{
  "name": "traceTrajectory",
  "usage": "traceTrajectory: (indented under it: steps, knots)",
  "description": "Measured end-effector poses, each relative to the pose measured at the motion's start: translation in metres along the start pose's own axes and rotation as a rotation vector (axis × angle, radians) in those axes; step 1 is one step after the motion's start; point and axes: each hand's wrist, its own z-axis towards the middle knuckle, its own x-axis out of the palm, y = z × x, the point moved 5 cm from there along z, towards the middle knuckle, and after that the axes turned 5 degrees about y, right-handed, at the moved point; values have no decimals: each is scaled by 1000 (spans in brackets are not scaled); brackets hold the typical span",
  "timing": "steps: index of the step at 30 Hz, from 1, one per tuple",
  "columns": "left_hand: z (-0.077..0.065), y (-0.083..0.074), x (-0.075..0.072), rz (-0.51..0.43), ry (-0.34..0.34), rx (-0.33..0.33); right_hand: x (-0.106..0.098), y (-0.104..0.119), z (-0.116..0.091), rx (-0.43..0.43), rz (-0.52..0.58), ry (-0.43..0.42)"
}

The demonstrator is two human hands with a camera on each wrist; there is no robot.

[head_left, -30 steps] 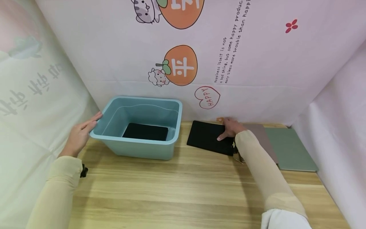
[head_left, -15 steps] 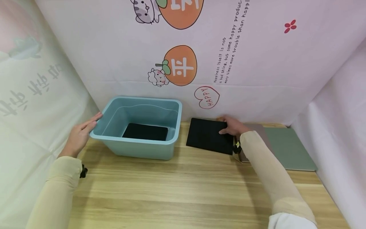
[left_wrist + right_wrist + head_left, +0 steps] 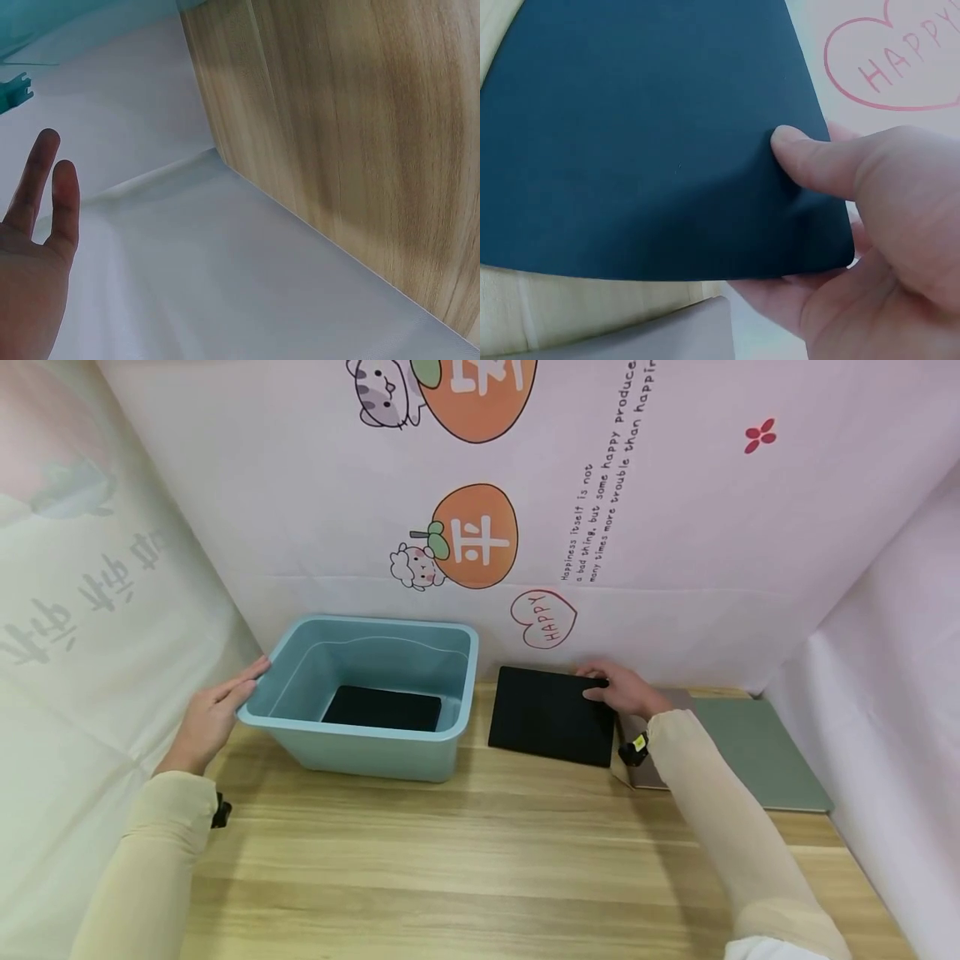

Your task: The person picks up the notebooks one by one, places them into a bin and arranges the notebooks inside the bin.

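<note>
My right hand (image 3: 622, 692) grips a flat black notebook (image 3: 551, 714) by its far right corner. In the right wrist view, the thumb lies on top of the notebook's smooth cover (image 3: 645, 135) and the other fingers go beneath its edge. My left hand (image 3: 210, 714) rests at the left rim of a blue plastic bin (image 3: 390, 752). Its fingers (image 3: 65, 195) look straight in the left wrist view, where only part of the hand shows. Inside the bin, another black notebook (image 3: 384, 707) lies flat on the bottom.
Right of the held notebook, a brownish notebook (image 3: 647, 768) and a grey-green notebook (image 3: 772, 752) lie on the wooden table (image 3: 450, 868), the brownish one partly hidden by the right arm. A printed white cloth (image 3: 660, 527) hangs behind, with cloth on both sides too.
My right hand has drawn back slightly to the right and now holds the black notebook's corner, which has risen a little. The left hand and the bin stay put.
</note>
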Motion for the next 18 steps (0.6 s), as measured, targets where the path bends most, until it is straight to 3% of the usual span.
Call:
traceTrajectory:
  steps: [8,18]
  knots:
    - [0,1,1,3,-9,-15,-4,-3,-6,-40,41,-15]
    - [0,-1,1,17,-30,-22,0,-8,-19,1,179,48]
